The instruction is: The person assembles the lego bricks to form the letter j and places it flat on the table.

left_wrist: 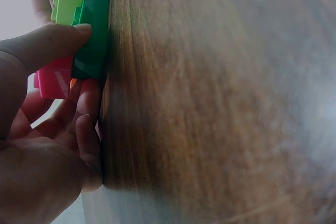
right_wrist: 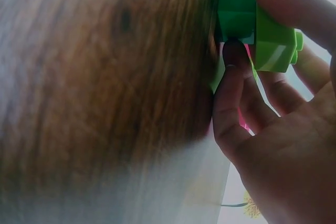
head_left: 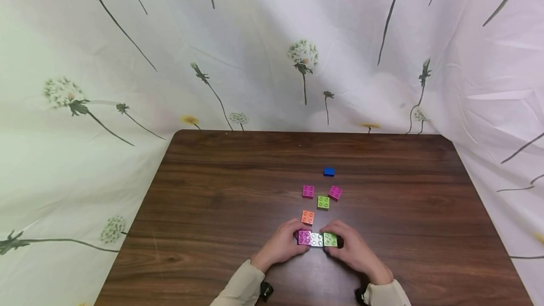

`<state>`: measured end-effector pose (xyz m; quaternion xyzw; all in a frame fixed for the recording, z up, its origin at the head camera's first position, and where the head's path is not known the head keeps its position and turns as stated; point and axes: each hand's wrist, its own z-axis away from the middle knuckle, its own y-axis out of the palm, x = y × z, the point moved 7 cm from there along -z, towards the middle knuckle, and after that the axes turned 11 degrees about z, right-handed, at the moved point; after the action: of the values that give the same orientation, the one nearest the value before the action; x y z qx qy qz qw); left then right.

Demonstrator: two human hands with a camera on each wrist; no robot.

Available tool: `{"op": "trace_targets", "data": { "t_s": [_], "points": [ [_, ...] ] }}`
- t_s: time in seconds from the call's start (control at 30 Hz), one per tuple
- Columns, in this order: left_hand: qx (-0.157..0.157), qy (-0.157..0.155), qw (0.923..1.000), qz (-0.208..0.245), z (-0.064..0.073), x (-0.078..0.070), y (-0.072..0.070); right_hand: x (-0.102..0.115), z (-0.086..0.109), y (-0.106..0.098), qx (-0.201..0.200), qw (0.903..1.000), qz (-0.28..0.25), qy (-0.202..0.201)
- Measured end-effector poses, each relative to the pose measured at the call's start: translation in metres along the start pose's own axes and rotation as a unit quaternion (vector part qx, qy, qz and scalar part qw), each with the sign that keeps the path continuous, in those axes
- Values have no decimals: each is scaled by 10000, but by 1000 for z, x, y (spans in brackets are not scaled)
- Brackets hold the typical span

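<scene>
Close to the table's near side, my left hand (head_left: 282,243) pinches a magenta brick (head_left: 304,237) between thumb and fingers. Opposite it, my right hand (head_left: 354,249) grips a light green brick (head_left: 330,239) the same way. Both bricks sit on top of a longer dark green brick (left_wrist: 94,40), one toward each end. Its studs show between them, whitened by glare in the head view. The left thumb tip overlaps the dark green side in the left wrist view. The dark green brick's underside lies close over the tabletop.
Just beyond the hands lies an orange brick (head_left: 308,217). Farther back are another light green brick (head_left: 323,202), two magenta bricks (head_left: 308,191) and a blue brick (head_left: 329,172). The brown wooden table (head_left: 212,230) ends at a flower-print curtain (head_left: 263,60).
</scene>
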<state>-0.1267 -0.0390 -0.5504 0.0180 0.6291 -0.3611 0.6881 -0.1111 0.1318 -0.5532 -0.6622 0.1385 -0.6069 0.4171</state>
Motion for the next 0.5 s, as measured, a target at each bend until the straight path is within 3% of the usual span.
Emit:
{"op": "trace_targets", "data": {
  "t_s": [0.5],
  "points": [
    [-6, 2, 10000, -36, -1, 1, 1, -5, -3, 3, 146, 9992, -161, 342]
  ]
}}
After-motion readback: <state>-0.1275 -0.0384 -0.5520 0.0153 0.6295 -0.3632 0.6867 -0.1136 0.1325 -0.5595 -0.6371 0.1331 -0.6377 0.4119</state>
